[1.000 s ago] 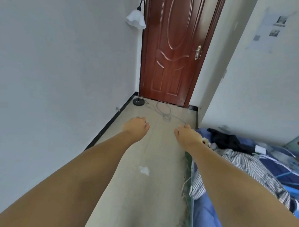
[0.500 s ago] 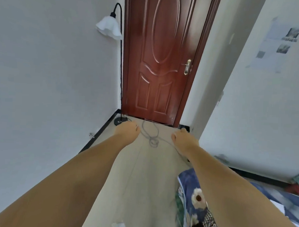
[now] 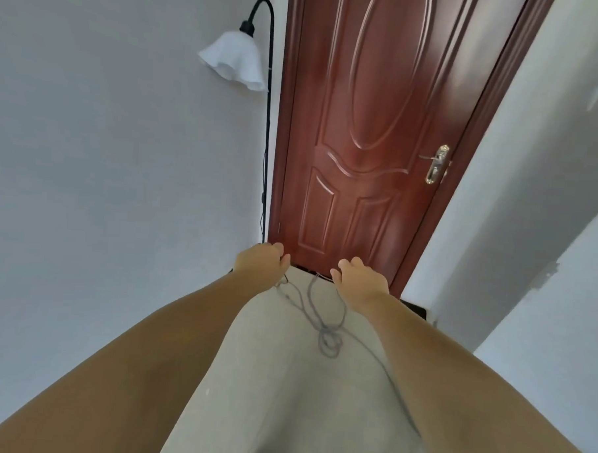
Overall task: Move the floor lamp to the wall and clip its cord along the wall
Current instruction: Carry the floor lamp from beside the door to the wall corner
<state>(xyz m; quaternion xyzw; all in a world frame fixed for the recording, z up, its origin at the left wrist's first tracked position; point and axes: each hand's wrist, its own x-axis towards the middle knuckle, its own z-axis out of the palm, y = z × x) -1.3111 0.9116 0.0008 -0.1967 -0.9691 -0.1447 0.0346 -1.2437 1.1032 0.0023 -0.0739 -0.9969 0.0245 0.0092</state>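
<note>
A black floor lamp (image 3: 267,139) with a white frilled shade (image 3: 234,62) stands in the corner between the left wall and the door. Its base is hidden behind my left hand (image 3: 260,264), which is curled loosely just below the pole and holds nothing I can see. A grey cord (image 3: 327,333) lies tangled in loops on the floor and trails off toward the lower right. My right hand (image 3: 360,280) hovers over the cord's far loops, fingers bent and apart, empty.
A closed dark red door (image 3: 370,133) with a brass handle (image 3: 437,164) fills the end of the passage. White walls (image 3: 105,149) stand on both sides, with a black skirting (image 3: 414,308) at the right. The floor (image 3: 283,397) is pale tile.
The view has moved forward along the passage toward the lamp and door. The bed with clothes at the lower right has dropped out of view. Both hands stay stretched forward.
</note>
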